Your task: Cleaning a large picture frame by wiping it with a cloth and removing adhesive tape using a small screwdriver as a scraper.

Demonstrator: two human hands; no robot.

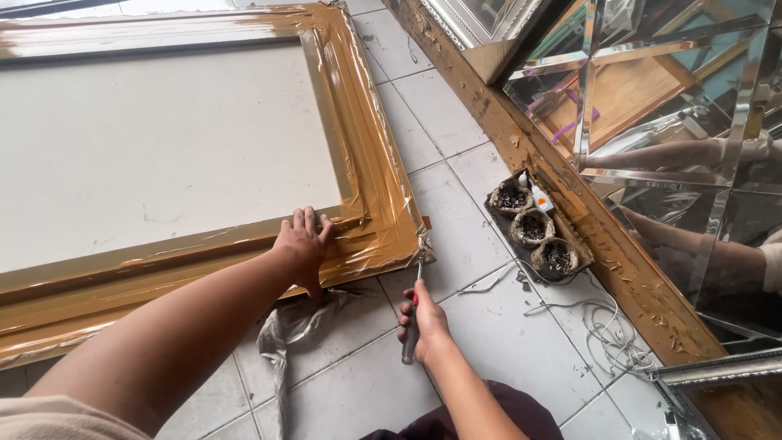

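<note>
The left hand (303,244) is lying flat with its fingers spread and released on the lower rail of the big gold-brown frame (371,175), which is lying wrapped in clear film on the white tiled floor (456,236). The right hand (423,322) is gripping a screwdriver (412,322) in clenched fingers, and its tip is reaching up to the frame's corner, where it is hard to see. Right of these fingers three small bowls (533,228) are sitting in a tray, and below the left fingers a crumpled plastic sheet (285,330) is lying.

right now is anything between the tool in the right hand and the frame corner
Nothing visible. The right hand grips the tool, and its tip already reaches the plastic-wrapped corner of the frame. The left hand rests flat on the frame's lower rail, away from the corner. The crumpled plastic lies on the floor below.
</note>
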